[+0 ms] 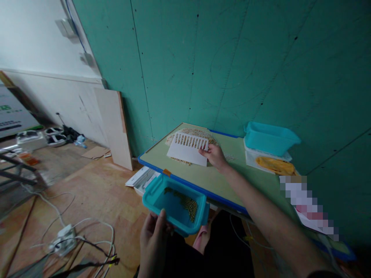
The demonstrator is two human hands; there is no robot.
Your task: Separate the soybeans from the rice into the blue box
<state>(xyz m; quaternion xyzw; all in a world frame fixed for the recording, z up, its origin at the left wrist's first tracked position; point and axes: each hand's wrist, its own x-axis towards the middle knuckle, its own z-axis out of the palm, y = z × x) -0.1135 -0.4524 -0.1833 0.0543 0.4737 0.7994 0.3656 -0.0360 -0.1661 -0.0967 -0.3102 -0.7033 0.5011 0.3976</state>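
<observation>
My left hand (153, 241) is closed on the near rim of a blue plastic tub (175, 204), held just below the table's front edge; a streak of small yellowish beans (185, 202) lies inside it. My right hand (214, 156) grips the right edge of a white slotted scraper card (188, 150) that rests on the green tabletop (208, 175). The card covers part of a pile of pale grains (199, 133) spread at the table's far end.
A second blue tub (269, 138) sits on a white tray holding something yellow (275, 165) at the table's right. A board (114, 123) leans on the teal wall. Cables and a power strip (65, 237) lie on the wooden floor at left, with white boxes (142, 179) under the table.
</observation>
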